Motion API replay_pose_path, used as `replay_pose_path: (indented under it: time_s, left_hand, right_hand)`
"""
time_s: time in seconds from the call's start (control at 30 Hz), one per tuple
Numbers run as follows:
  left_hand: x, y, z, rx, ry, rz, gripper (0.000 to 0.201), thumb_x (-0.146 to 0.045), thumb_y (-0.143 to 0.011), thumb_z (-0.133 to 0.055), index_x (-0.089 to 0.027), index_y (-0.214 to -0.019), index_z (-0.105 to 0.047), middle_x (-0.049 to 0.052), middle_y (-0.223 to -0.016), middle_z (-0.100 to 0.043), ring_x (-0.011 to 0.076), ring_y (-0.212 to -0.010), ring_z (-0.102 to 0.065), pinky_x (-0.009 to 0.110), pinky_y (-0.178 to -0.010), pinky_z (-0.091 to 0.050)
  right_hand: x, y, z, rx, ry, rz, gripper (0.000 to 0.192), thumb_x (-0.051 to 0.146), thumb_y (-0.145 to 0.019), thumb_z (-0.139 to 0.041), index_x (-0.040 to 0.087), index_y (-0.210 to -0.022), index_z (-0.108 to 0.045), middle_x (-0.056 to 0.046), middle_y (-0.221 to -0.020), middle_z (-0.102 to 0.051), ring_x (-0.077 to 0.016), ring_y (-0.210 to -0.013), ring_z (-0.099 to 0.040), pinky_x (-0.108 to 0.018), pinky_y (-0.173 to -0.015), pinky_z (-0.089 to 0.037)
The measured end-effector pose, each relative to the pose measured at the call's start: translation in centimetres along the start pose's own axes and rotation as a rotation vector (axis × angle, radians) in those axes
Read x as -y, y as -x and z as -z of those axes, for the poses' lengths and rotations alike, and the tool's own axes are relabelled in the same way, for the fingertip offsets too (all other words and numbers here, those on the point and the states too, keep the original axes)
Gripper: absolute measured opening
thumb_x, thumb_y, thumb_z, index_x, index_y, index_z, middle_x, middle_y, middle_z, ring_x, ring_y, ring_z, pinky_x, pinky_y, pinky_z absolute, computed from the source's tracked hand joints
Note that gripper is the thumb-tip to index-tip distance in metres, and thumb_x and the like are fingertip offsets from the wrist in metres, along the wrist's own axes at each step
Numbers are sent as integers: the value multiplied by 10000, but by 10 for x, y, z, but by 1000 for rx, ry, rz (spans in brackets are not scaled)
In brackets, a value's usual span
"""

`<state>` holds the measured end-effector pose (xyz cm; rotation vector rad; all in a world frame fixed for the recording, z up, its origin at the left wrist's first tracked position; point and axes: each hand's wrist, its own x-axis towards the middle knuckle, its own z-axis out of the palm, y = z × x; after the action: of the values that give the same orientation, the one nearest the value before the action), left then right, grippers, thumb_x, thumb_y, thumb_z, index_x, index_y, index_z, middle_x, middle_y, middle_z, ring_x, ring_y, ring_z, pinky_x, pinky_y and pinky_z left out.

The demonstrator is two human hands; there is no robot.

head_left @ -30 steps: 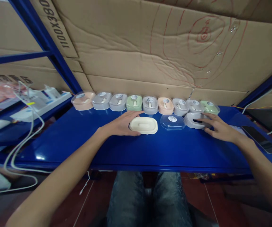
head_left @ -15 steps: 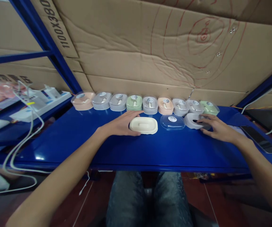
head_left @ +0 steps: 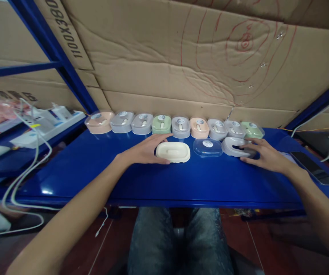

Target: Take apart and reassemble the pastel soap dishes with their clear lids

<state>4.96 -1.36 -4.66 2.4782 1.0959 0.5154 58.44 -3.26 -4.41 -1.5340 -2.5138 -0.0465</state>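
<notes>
My left hand [head_left: 145, 149] grips the left end of a cream oval plastic tray [head_left: 173, 152], which has a raised ridge in its middle and lies flat on the blue table. The thumb is at its front edge and the fingers are behind. On the right, my right hand [head_left: 263, 154] spans the right end of a pale grey oval box [head_left: 232, 147] with a dark slot in its top; thumb and fingers rest against its sides. Between the two lies a clear oval lid [head_left: 208, 147] with a round sticker.
Several lidded boxes in grey, peach [head_left: 200, 128] and green [head_left: 162, 125] line the table's back, against a cardboard wall [head_left: 141, 49]. A dark phone [head_left: 313, 168] lies at the right. White cables [head_left: 24, 175] and a power strip [head_left: 48, 128] are at the left.
The fingers of my right hand have drawn back from the grey box's slot to its right end. My left hand and the cream tray stay in place.
</notes>
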Motion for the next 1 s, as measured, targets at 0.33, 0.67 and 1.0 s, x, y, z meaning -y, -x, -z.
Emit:
replay_pose_path:
  time_s: [0.33, 0.67, 1.0]
  left_hand:
    - [0, 0, 0, 20, -2, -4, 1138, -709, -786, -887, -285, -1715, -384, 151, -1559, -617, 429, -1472, -548, 606, -1244, -423]
    - [-1, -1, -2, 0, -4, -1, 1151, -706, -764, -901, -288, -1710, -396, 148, -1479, -658, 432, -1435, -568, 604, -1208, -443]
    - [-2, -3, 8, -293, 178, -73, 812, -790, -1048, -471, -180, -1575, -563, 159, -1276, -742, 333, -1170, -706, 504, -1077, -542]
  right_hand:
    - [3, 1, 4, -2, -201, -21, 431, 594, -963, -732, 301, -1278, -749, -146, -1410, -698, -382, -1304, -684, -527, -1145, -515]
    - [57, -15, 30, -399, -303, -36, 376, 573, -899, -811, 267, -1071, -677, -123, -1245, -752, -334, -1189, -711, -458, -1055, -547]
    - [190, -101, -5, -236, -397, 246, 851, 715, -805, -873, 318, -1492, -565, -142, -1489, -662, -445, -1387, -627, -659, -1153, -523]
